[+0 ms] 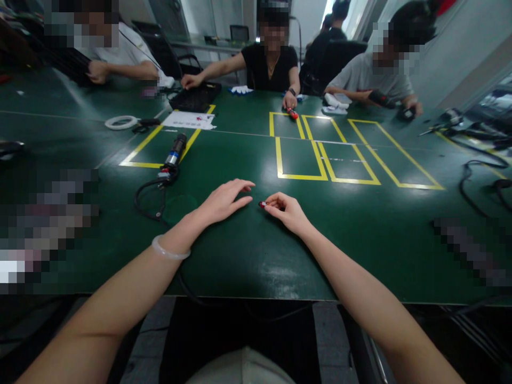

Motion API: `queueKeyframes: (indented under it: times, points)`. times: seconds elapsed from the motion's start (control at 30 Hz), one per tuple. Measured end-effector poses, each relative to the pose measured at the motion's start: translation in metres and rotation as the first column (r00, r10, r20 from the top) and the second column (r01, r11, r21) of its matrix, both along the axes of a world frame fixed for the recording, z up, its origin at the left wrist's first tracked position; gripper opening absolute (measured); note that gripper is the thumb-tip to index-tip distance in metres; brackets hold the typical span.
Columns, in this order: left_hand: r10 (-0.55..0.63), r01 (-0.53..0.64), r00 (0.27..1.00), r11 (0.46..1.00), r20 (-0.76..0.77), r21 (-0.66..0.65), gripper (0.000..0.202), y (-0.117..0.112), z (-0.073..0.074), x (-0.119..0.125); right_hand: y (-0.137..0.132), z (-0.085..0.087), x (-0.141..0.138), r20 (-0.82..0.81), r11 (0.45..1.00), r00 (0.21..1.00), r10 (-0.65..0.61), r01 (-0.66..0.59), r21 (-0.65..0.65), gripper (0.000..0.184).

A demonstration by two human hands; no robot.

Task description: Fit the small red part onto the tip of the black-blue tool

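Note:
My right hand (pixel 285 210) rests on the green table (pixel 256 256), its fingertips pinched on a small red and silver part (pixel 262 204). My left hand (pixel 224 200) lies just left of it, fingers stretched out flat toward the part, holding nothing. A pale bangle (pixel 170 250) circles my left wrist. Only a narrow gap separates the two hands.
An electric screwdriver (pixel 174 152) with a black cable (pixel 150 197) lies to the left, inside yellow tape lines. Yellow taped boxes (pixel 320 154) mark the middle. Three people sit at the far edge with a black tray (pixel 196 97), paper (pixel 189 119) and a tape roll (pixel 120 122). Cables (pixel 480 176) lie right.

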State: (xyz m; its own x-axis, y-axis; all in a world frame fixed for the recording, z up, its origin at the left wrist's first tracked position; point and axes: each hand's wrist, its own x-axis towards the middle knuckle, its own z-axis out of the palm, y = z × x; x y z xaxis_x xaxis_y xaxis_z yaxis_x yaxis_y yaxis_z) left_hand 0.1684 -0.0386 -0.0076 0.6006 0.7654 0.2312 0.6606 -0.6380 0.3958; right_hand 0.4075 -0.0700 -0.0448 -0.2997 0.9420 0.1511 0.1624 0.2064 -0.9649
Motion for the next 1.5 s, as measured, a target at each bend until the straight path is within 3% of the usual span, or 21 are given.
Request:
queueKeyframes:
  times: [0.1, 0.2, 0.27, 0.33, 0.47, 0.63, 0.8, 0.97, 1.27, 1.37, 1.5]
  points:
    - [0.303, -0.286, 0.949, 0.944, -0.089, 0.167, 0.050, 0.023, 0.004, -0.042, 0.001, 0.001, 0.002, 0.014, 0.999, 1.000, -0.026, 0.026, 0.020, 0.029]
    - [0.607, -0.569, 0.785, 0.785, -0.122, 0.243, 0.061, 0.041, 0.005, -0.093, 0.001, 0.003, 0.003, 0.030, 0.999, 0.999, -0.042, 0.041, 0.033, 0.029]
    - [0.735, -0.698, 0.662, 0.675, -0.145, 0.239, 0.071, 0.047, 0.005, -0.122, 0.000, 0.003, 0.003, 0.036, 0.999, 0.998, -0.046, 0.045, 0.029, 0.028]
    - [0.783, -0.763, 0.589, 0.620, -0.200, 0.183, 0.076, 0.051, 0.003, -0.145, -0.001, 0.003, 0.003, 0.028, 0.999, 0.999, -0.045, 0.044, 0.026, 0.028]
    - [0.725, -0.748, 0.619, 0.661, -0.301, 0.053, 0.062, 0.060, -0.005, -0.171, -0.003, 0.000, 0.006, -0.035, 0.999, 0.998, -0.048, 0.049, 0.022, 0.028]
    - [0.697, -0.707, 0.679, 0.705, -0.230, 0.050, 0.064, 0.068, -0.013, -0.180, -0.002, -0.003, 0.009, -0.070, 0.998, 0.996, -0.060, 0.060, 0.004, 0.028]
    - [0.686, -0.681, 0.707, 0.726, -0.172, 0.093, 0.068, 0.063, -0.010, -0.158, 0.001, -0.004, 0.009, -0.062, 0.997, 0.996, -0.068, 0.071, 0.039, 0.030]
    - [0.635, -0.629, 0.755, 0.772, -0.164, 0.095, 0.074, 0.048, -0.011, -0.109, 0.004, -0.004, 0.007, -0.068, 0.997, 0.996, -0.057, 0.061, 0.048, 0.030]
    - [0.345, -0.338, 0.925, 0.939, -0.162, 0.070, 0.069, -0.010, -0.007, 0.007, -0.001, 0.000, 0.009, 0.041, 0.989, 0.993, -0.113, 0.108, 0.097, 0.026]
    - [0.269, -0.265, 0.949, 0.963, -0.164, 0.048, 0.066, -0.029, -0.003, 0.030, -0.002, 0.000, 0.010, 0.066, 0.988, 0.990, -0.128, 0.122, 0.090, 0.023]
    - [0.214, -0.209, 0.965, 0.977, -0.153, 0.051, 0.067, -0.043, -0.005, 0.043, -0.003, -0.002, 0.010, 0.130, 0.991, 0.987, -0.100, 0.088, 0.096, 0.018]
